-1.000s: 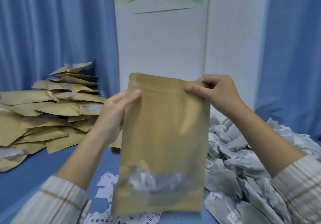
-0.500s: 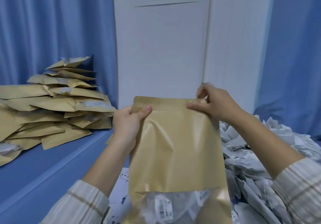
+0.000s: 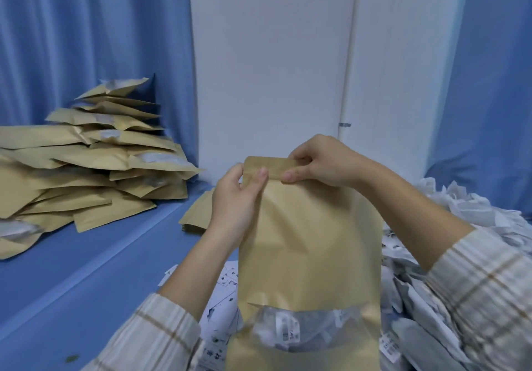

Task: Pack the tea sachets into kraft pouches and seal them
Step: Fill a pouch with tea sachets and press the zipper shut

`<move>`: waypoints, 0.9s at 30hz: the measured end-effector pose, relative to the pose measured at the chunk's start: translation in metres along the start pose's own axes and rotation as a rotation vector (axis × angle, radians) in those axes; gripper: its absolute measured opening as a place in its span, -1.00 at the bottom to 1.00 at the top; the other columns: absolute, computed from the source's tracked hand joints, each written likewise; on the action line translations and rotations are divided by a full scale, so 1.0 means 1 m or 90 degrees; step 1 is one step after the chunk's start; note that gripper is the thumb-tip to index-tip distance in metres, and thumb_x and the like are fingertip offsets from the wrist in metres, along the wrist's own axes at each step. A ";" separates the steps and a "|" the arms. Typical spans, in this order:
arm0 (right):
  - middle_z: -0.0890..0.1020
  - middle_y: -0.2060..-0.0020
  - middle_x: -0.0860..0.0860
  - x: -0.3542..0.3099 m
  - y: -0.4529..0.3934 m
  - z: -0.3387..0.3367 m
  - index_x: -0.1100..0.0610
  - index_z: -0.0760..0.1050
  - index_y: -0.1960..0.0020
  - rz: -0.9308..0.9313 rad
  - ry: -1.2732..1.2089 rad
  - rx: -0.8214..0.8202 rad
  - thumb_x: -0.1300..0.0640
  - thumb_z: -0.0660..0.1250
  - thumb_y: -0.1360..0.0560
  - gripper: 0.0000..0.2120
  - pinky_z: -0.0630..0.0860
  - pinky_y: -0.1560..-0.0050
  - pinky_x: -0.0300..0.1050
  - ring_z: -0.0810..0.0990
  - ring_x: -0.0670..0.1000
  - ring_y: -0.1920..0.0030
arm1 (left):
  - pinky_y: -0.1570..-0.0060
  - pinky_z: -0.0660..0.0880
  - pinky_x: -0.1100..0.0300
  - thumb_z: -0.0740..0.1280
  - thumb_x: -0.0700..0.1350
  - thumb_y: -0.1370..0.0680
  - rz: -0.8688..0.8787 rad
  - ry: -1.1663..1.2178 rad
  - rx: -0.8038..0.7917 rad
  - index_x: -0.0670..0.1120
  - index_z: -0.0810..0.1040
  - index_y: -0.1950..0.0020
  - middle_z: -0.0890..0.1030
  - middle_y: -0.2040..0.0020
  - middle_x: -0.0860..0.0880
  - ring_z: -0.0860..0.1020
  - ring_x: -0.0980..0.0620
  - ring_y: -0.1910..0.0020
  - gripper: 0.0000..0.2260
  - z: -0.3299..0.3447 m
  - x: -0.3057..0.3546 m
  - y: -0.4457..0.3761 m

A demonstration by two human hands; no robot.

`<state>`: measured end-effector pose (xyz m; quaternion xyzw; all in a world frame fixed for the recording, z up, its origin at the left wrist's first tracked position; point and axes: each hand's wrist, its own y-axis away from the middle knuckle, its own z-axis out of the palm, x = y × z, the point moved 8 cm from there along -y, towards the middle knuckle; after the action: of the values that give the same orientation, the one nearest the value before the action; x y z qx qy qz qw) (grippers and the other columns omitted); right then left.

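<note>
Kraft pouch (image 3: 308, 244) top between both hands

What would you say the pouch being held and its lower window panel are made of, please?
The kraft pouch looks like matte tan paper: dull, with soft creases. Its window seems to be clear glossy plastic film: the sachets show through it and it glints. Whether the paper has an inner lining cannot be seen.

Pouch stack (image 3: 95, 166) left, sachet heap (image 3: 460, 255) right
</note>
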<state>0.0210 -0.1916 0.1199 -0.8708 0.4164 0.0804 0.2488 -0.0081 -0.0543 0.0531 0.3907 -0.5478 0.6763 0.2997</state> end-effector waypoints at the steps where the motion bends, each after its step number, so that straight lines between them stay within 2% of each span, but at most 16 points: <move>1: 0.52 0.40 -0.05 -0.001 -0.001 0.000 0.11 0.63 0.15 0.001 -0.006 0.009 -0.06 0.46 -0.36 -0.76 0.31 0.36 -0.28 0.43 -0.11 0.37 | 0.18 0.35 0.08 0.37 -0.03 -0.53 0.021 -0.007 0.004 -0.34 0.39 0.11 0.46 0.25 -0.14 0.40 -0.02 0.25 -0.63 -0.002 0.003 0.001; 3: 0.49 0.41 0.01 -0.002 -0.003 0.001 0.19 0.62 0.13 0.011 -0.008 -0.003 -0.10 0.46 -0.35 -0.66 0.29 0.33 -0.19 0.40 -0.08 0.37 | 0.27 0.22 0.15 0.38 -0.06 -0.53 0.048 -0.022 0.019 -0.22 0.30 0.27 0.31 0.35 -0.06 0.27 0.01 0.32 -0.65 -0.005 0.006 0.002; 5: 0.42 0.44 0.01 -0.005 -0.005 0.004 0.25 0.56 0.23 0.017 0.007 -0.033 -0.14 0.45 -0.34 -0.59 0.23 0.36 -0.20 0.34 -0.08 0.40 | 0.31 0.16 0.15 0.37 -0.10 -0.54 0.055 -0.023 0.028 -0.10 0.22 0.34 0.25 0.40 -0.01 0.22 0.02 0.34 -0.62 -0.006 0.008 0.004; 7: 0.29 0.52 -0.03 -0.012 -0.007 0.004 0.24 0.40 0.41 -0.003 0.011 -0.013 -0.12 0.47 -0.33 -0.53 0.13 0.45 -0.24 0.22 -0.11 0.47 | 0.29 0.19 0.14 0.36 -0.11 -0.55 0.059 -0.018 0.030 -0.16 0.25 0.32 0.29 0.37 -0.05 0.25 0.02 0.33 -0.64 -0.004 0.009 0.004; 8: 0.24 0.53 -0.03 -0.014 -0.007 0.004 0.25 0.37 0.43 -0.012 0.001 0.012 -0.10 0.49 -0.32 -0.51 0.09 0.47 -0.23 0.18 -0.10 0.47 | 0.28 0.20 0.14 0.36 -0.10 -0.55 0.061 -0.021 0.036 -0.21 0.27 0.29 0.30 0.36 -0.07 0.26 0.02 0.32 -0.65 -0.004 0.010 0.005; 10: 0.24 0.53 -0.02 -0.015 -0.006 0.003 0.31 0.43 0.42 -0.012 -0.040 0.041 -0.08 0.52 -0.28 -0.51 0.08 0.48 -0.22 0.16 -0.10 0.47 | 0.29 0.18 0.13 0.34 -0.07 -0.56 0.066 -0.054 0.050 -0.27 0.27 0.25 0.27 0.36 -0.05 0.25 0.03 0.33 -0.63 -0.007 0.009 0.005; 13: 0.27 0.56 -0.07 -0.010 -0.004 0.007 0.19 0.48 0.44 0.005 -0.064 -0.025 -0.13 0.51 -0.27 -0.58 0.11 0.49 -0.27 0.21 -0.10 0.48 | 0.27 0.24 0.12 0.31 -0.02 -0.57 0.071 -0.083 0.044 -0.35 0.35 0.14 0.33 0.31 -0.09 0.29 0.04 0.30 -0.62 -0.006 0.006 0.007; 15: 0.23 0.55 -0.08 -0.011 -0.005 0.002 0.14 0.35 0.48 -0.005 -0.001 -0.012 -0.25 0.42 -0.29 -0.49 0.09 0.47 -0.24 0.19 -0.09 0.47 | 0.20 0.32 0.10 0.29 0.00 -0.58 0.069 -0.078 0.049 -0.37 0.40 0.06 0.43 0.23 -0.11 0.37 0.04 0.24 -0.62 -0.007 0.006 0.006; 17: 0.19 0.60 -0.05 -0.011 -0.003 -0.008 0.12 0.20 0.50 0.004 0.125 0.092 -0.39 0.23 -0.33 -0.39 0.10 0.45 -0.19 0.19 -0.04 0.50 | 0.19 0.35 0.12 0.28 0.00 -0.58 0.052 -0.064 0.070 -0.35 0.43 0.05 0.47 0.22 -0.11 0.42 0.05 0.23 -0.63 -0.010 0.005 0.005; 19: 0.25 0.62 -0.03 -0.009 0.001 -0.010 0.12 0.19 0.53 0.039 0.242 0.186 -0.43 0.07 -0.39 -0.35 0.09 0.45 -0.15 0.28 -0.02 0.48 | 0.25 0.34 0.17 0.27 0.00 -0.59 0.029 -0.042 0.072 -0.30 0.44 0.14 0.46 0.27 -0.07 0.41 0.07 0.28 -0.66 -0.012 0.002 0.004; 22: 0.38 0.54 -0.01 -0.010 0.005 0.003 0.10 0.23 0.51 0.029 0.364 0.245 -0.39 0.00 -0.46 -0.37 0.14 0.39 -0.13 0.36 0.03 0.35 | 0.40 0.17 0.24 0.23 0.00 -0.60 0.013 -0.066 0.082 -0.10 0.22 0.34 0.25 0.39 0.03 0.23 0.12 0.41 -0.63 -0.013 -0.005 0.006; 25: 0.55 0.41 0.05 -0.009 0.004 0.005 0.10 0.32 0.44 0.026 0.377 0.268 -0.32 -0.04 -0.53 -0.40 0.20 0.32 -0.13 0.47 0.08 0.28 | 0.49 0.14 0.31 0.24 0.00 -0.60 0.034 -0.120 0.094 -0.05 0.16 0.36 0.19 0.44 0.10 0.18 0.17 0.48 -0.60 -0.013 -0.003 0.006; 27: 0.54 0.40 0.05 -0.009 0.001 0.004 0.11 0.37 0.41 0.044 0.368 0.266 -0.31 -0.05 -0.54 -0.39 0.19 0.34 -0.13 0.49 0.10 0.27 | 0.49 0.15 0.30 0.23 0.01 -0.60 0.052 -0.148 0.105 -0.06 0.16 0.34 0.20 0.43 0.09 0.19 0.17 0.48 -0.61 -0.013 -0.001 0.005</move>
<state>0.0151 -0.1840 0.1191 -0.7735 0.5060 -0.2475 0.2906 -0.0148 -0.0429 0.0484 0.4670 -0.5370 0.6809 0.1731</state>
